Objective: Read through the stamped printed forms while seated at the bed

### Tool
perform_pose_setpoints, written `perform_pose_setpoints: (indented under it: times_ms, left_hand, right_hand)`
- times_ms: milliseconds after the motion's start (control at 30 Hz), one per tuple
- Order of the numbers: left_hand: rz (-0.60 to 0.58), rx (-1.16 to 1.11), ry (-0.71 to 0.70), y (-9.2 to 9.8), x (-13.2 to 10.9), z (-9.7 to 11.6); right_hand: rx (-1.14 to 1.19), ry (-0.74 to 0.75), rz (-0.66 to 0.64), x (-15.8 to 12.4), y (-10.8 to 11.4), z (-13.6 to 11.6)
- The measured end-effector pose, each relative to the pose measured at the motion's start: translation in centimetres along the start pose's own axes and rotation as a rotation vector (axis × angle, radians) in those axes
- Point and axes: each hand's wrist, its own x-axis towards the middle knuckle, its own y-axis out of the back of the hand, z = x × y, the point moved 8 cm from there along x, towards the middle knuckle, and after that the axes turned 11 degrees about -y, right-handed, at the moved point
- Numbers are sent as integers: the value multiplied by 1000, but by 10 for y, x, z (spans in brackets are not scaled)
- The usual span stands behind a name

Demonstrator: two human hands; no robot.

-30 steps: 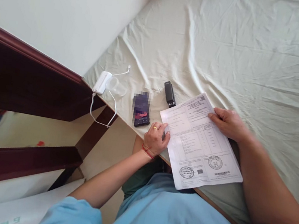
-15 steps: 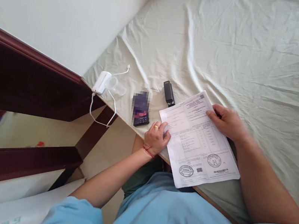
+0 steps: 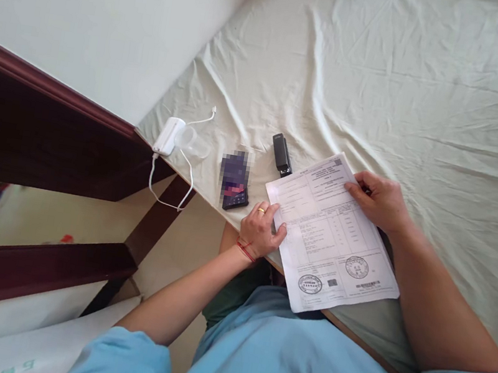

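Observation:
A printed paper sheet with two round stamps (image 3: 333, 237) lies at the near edge of a bed covered by a pale green sheet (image 3: 410, 92). My left hand (image 3: 261, 229), with a ring and a red wrist string, pinches the paper's left edge, fingers curled on it. At the paper's upper right edge my right hand (image 3: 379, 199) rests with its fingers closed on that edge. A black stapler (image 3: 282, 154) lies just beyond the paper's top corner. A dark phone (image 3: 235, 180) lies left of my left hand.
A white charger with a cable (image 3: 169, 136) and a clear plastic cup on its side (image 3: 195, 144) sit at the bed's left corner. A dark wooden bed frame (image 3: 48, 142) runs along the left. A white wall (image 3: 92, 10) stands behind.
The paper has shifted slightly up and left between my hands. My left thumb now lies further over the paper's edge. The other objects have not moved.

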Motion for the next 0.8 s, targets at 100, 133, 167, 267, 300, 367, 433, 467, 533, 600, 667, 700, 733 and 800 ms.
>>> perform_pose_setpoints:
  times_ms: [100, 133, 167, 267, 300, 367, 433, 467, 533, 600, 667, 700, 733, 800]
  left_hand:
    - [-21, 2, -14, -1, 1, 0]
    - [-33, 5, -13, -1, 2, 0]
    - [-42, 8, -15, 0, 2, 1]
    - [-33, 10, -38, 6, 2, 5]
    - [-16, 9, -40, 9, 0, 6]
    - [42, 8, -44, 16, -5, 8]
    - [96, 6, -67, 22, -12, 10]
    - [112, 0, -86, 22, -16, 12]
    - [116, -21, -126, 21, -21, 13]
    - [111, -35, -147, 18, -23, 14]
    - [112, -41, -146, 16, -23, 13]
    - [105, -46, -133, 15, -23, 13]
    - [93, -53, -115, 14, -22, 11]
    - [51, -71, -79, 10, -21, 9]
  right_hand:
    - [-11, -5, 5, 0, 0, 1]
    - [-14, -4, 6, 1, 0, 1]
    - [-18, 0, 6, 1, 0, 1]
    - [-19, 18, 7, 1, 1, 0]
    - [-20, 21, 7, 1, 1, -1]
    - [-24, 23, 7, 1, 1, -1]
    - [-28, 21, 9, 2, 2, -2]
    - [-30, 19, 11, 2, 2, -2]
    - [-32, 9, 15, 1, 2, -2]
    - [-31, -2, 21, 1, 2, -2]
    - [-6, -3, 23, 0, 1, -1]
    - [21, 0, 24, 0, 1, -1]
    - [51, 3, 30, 0, 2, -1]
    - [98, 4, 55, -1, 4, 1]
